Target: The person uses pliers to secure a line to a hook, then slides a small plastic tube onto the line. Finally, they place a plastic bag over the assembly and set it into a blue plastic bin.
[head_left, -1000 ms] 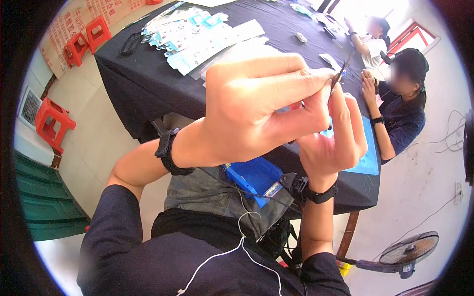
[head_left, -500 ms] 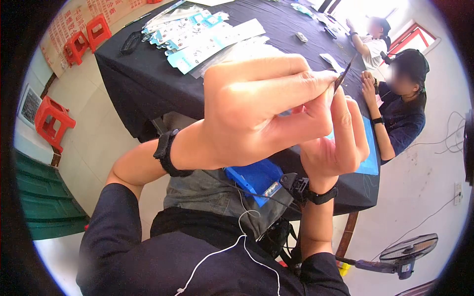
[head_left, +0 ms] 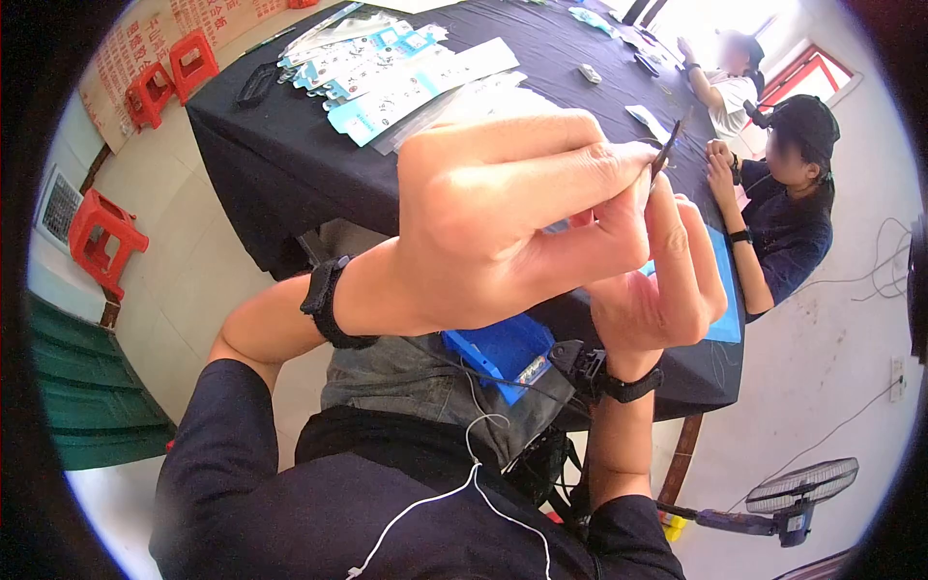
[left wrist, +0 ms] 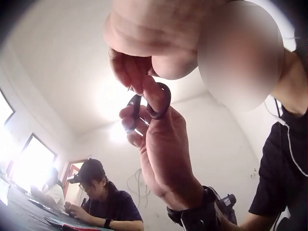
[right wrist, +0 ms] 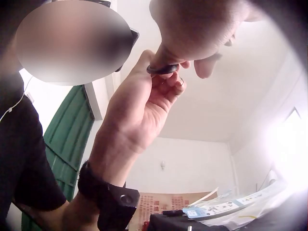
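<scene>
Raised before the chest, both hands meet at the fingertips. My right hand [head_left: 657, 290] holds small scissors [head_left: 664, 159]; their dark pointed end sticks up past the fingertips in the head view. In the left wrist view a digit of that hand passes through a black ring handle [left wrist: 167, 100]. My left hand [head_left: 512, 213] has curled fingers, and its fingertips pinch together right beside the scissors. What they pinch is small and mostly hidden; I cannot tell its kind.
A blue tray [head_left: 488, 348] rests on the lap. Printed cards and clear bags [head_left: 416, 87] lie on the black-covered table [head_left: 261, 145], with a blue mat [head_left: 720, 309] at its right. Two people sit at the far right. Red stools [head_left: 106, 242] stand left; a fan [head_left: 797, 493] is lower right.
Both hands stay almost in place, with slight finger shifts. The scissors' dark end has tilted a little, its tip looking split, then single, then slightly split again.
</scene>
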A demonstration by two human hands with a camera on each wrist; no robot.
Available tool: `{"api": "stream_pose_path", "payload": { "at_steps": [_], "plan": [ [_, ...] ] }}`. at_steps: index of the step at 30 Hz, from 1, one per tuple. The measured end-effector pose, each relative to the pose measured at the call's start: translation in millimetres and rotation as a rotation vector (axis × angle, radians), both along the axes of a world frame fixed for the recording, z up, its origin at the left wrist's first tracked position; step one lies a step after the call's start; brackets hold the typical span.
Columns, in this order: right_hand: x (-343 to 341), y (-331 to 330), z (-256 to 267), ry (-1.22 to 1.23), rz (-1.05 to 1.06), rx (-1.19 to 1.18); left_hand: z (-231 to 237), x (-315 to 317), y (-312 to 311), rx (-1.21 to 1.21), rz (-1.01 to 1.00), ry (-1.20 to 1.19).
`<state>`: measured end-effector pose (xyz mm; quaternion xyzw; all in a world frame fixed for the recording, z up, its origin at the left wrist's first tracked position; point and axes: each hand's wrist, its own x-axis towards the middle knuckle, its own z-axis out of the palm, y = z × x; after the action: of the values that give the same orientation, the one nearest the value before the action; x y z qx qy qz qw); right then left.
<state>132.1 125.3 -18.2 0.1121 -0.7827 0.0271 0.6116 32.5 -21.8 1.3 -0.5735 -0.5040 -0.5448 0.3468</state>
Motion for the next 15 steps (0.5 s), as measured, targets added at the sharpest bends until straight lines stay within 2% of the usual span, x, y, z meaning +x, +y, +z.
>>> {"api": "stream_pose_path", "payload": {
  "at_steps": [15],
  "plan": [
    [0.7, 0.7, 0.5, 0.004, -0.020, 0.012, -0.1, -2.2, 2.5, 0.014, -0.050, -0.010]
  ]
}}
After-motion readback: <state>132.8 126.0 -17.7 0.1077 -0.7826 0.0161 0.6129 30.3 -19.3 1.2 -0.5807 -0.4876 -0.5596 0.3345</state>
